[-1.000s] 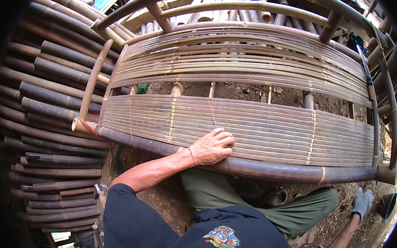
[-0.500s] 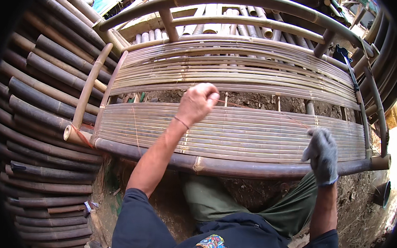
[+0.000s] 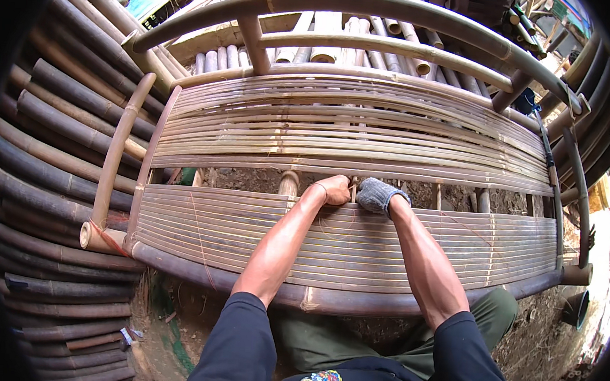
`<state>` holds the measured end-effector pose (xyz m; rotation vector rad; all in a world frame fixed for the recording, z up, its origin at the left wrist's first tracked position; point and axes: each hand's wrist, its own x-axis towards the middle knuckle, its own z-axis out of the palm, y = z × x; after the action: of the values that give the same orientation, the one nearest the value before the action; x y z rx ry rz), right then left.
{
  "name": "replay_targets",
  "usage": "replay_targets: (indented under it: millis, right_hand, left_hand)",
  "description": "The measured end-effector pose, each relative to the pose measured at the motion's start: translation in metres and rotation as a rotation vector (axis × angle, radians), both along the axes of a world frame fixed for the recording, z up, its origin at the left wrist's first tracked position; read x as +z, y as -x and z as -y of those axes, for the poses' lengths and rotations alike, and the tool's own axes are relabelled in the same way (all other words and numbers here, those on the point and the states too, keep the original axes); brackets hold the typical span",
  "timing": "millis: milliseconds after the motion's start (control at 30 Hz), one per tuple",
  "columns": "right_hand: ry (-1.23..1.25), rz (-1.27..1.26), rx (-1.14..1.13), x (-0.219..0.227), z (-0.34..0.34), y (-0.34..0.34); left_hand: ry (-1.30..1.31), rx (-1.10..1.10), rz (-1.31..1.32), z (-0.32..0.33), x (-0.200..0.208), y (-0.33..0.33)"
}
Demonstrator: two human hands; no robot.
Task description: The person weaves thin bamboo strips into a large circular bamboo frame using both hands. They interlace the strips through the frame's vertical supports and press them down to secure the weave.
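A bamboo bench [image 3: 344, 299] lies across in front of me, its seat made of long thin slats. Between the near band of slats [image 3: 246, 232] and the far band [image 3: 253, 128] runs an open gap. My bare left hand [image 3: 334, 189] is closed at the gap's near edge, by a thin cross stick [image 3: 353, 191]. Loops of thin reddish string [image 3: 325, 223] hang from it over the near slats. Close on the stick's other side, my right hand [image 3: 380, 196], in a grey knit glove, is curled shut; whatever its fingers grip is hidden.
Dark bamboo poles [image 3: 60, 196] are stacked along the left. More cut bamboo [image 3: 328, 46] lies behind the backrest rail [image 3: 390, 51]. A long thin tool [image 3: 552, 171] rests against the bench's right end. Another string [image 3: 201, 240] trails over the near slats at left.
Both hands have come together at the gap: the left moved slightly right, the right moved left and farther away. The string stretched between them is now slack. The view has shifted.
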<state>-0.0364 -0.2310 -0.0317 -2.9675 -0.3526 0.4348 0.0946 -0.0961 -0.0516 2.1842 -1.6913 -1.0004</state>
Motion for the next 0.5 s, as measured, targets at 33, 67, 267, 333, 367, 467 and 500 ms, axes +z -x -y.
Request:
replay_targets:
  millis: [33,67,267,333,367,467,500]
  right_hand:
    - [0.062,0.03,0.096,-0.005,0.009,0.007]
    - [-0.024,0.048,0.012,-0.013,0.019,0.017]
    - [-0.536,0.521,-0.618,0.078,-0.042,0.064]
    - [-0.566,0.616,-0.556,0.081,-0.058,0.066]
    - [-0.552,0.698,-0.538,0.081,-0.06,0.072]
    - [-0.415,0.752,-0.549,0.107,-0.063,0.105]
    - [-0.373,0.787,-0.541,0.134,-0.07,0.125]
  left_hand:
    - [-0.046,0.16,-0.072,0.002,0.014,0.012]
    - [-0.074,0.331,-0.14,0.003,0.031,0.023]
    - [0.119,0.611,-0.428,-0.05,0.109,0.025]
    - [0.165,0.587,-0.652,-0.049,0.119,0.029]
    - [0.177,0.57,-0.696,-0.044,0.124,0.036]
    - [0.15,0.508,-0.688,-0.041,0.138,0.044]
    - [0.252,0.569,-0.471,-0.046,0.139,0.05]
